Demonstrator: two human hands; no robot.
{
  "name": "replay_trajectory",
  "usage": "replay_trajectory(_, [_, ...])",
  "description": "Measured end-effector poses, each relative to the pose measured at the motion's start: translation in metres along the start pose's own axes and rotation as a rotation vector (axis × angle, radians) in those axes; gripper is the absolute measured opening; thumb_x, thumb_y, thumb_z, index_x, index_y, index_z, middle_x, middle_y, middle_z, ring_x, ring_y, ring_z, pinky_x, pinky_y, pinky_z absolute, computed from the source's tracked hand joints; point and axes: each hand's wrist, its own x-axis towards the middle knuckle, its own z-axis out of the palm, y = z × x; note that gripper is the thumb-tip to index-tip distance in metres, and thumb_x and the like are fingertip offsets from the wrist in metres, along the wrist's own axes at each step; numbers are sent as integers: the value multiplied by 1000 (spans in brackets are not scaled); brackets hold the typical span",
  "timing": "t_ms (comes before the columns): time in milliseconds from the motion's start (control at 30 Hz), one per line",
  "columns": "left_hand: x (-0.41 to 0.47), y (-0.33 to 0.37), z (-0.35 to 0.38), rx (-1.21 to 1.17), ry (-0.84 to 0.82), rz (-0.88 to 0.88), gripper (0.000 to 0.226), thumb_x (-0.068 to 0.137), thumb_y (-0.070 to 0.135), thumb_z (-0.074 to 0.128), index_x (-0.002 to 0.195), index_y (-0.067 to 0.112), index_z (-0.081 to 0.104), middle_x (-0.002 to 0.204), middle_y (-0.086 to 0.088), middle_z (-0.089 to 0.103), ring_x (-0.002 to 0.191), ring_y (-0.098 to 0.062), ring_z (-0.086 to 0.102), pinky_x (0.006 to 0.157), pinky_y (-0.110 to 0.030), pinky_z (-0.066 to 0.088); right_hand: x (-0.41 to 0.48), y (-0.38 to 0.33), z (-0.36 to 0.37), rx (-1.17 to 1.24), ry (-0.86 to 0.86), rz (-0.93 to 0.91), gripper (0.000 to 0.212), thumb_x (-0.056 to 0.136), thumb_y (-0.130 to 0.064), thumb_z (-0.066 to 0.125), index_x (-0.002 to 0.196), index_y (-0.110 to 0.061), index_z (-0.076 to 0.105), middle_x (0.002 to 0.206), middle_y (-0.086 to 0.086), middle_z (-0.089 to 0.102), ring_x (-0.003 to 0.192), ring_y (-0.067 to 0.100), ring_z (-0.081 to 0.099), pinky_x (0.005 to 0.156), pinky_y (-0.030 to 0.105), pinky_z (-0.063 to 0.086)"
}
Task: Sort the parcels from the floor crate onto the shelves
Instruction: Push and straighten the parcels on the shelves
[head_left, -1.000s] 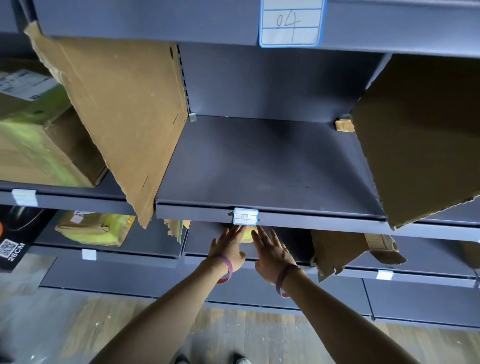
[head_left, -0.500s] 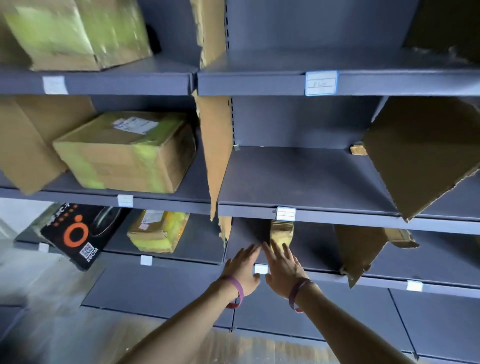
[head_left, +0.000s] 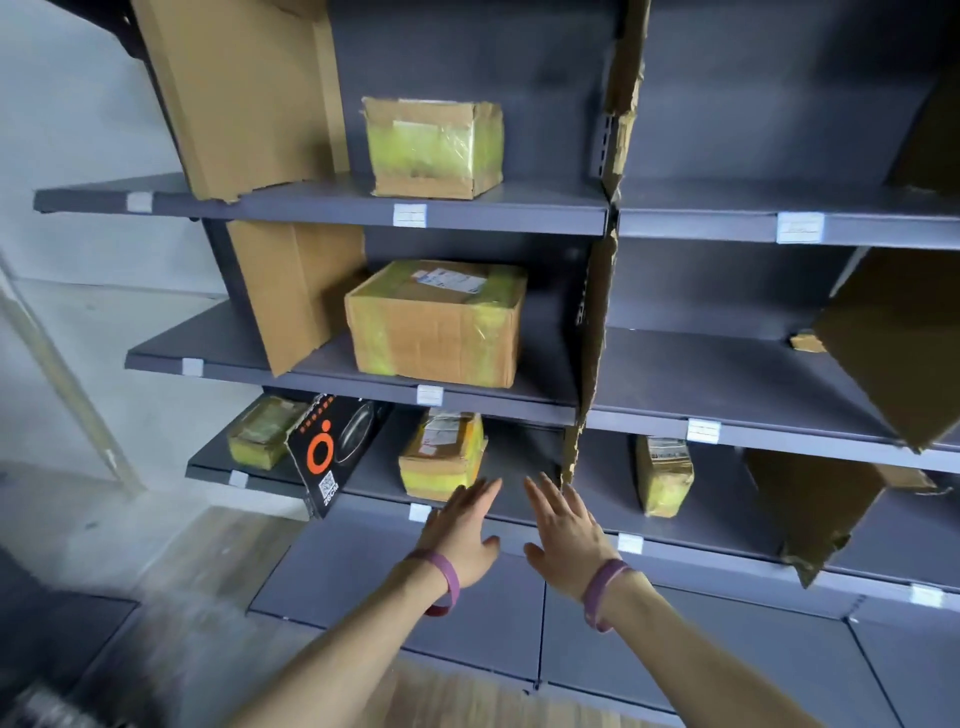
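Since a second ago your view has swung left and drawn back, and both hands have come away from the upright parcel (head_left: 664, 475) they were reaching towards. That parcel now stands alone on the lower shelf (head_left: 727, 512), in the bay to the right of the torn cardboard divider (head_left: 592, 353), set back from the front edge. Your left hand (head_left: 460, 530) and right hand (head_left: 563, 540) hover side by side, apart from each other, in front of the lower shelf's front edge, just left of the divider. Both are empty, palms down, fingers (head_left: 480, 493) straight and slightly spread. Each wrist has a purple wristband (head_left: 441, 582). The left fingertips overlap the near corner of a yellow-taped parcel (head_left: 441, 454) that sits at the front edge of the lower shelf; you cannot tell whether they touch it. Further left on this shelf, a black carton (head_left: 332, 452) with an orange ring leans out over the front edge, and a small parcel (head_left: 260, 436) lies beside it near the left end. On the middle shelf (head_left: 701, 379), a large box (head_left: 436, 325) with yellow tape and a white label sits near the front edge of the left bay. On the top shelf (head_left: 519, 208), a taped box (head_left: 434, 148) sits close to the front edge. White label tags are clipped along every shelf edge. The wooden floor (head_left: 208, 561) shows below.
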Motion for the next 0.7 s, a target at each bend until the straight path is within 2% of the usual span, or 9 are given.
replay_trajectory(267, [-23, -51, -52, -46, 132, 3, 71, 88, 17, 57, 144, 40, 21, 151, 7, 30, 135, -20, 36, 108, -47, 35, 21, -68, -8, -41, -18, -98, 78, 98, -33, 44, 153, -24, -10, 162, -1, -10, 148, 29, -8, 120, 45, 12])
replay_trajectory(467, [-10, -92, -62, -34, 123, -65, 71, 91, 19, 55, 147, 38, 15, 158, 8, 16, 145, -22, 17, 115, -48, 24, 54, -89, 1, -44, -58, -134, 77, 98, -33, 44, 153, -25, -9, 162, -2, -10, 148, 29, -8, 120, 45, 12])
replay_trajectory(700, [40, -135, -62, 15, 35, -149, 73, 94, 23, 52, 151, 30, 8, 160, 5, 6, 147, -21, 11, 116, -47, 22, 120, -96, 31, -15, -70, -169, 76, 96, -29, 48, 153, -23, -2, 162, -3, -4, 149, 29, -1, 120, 45, 18])
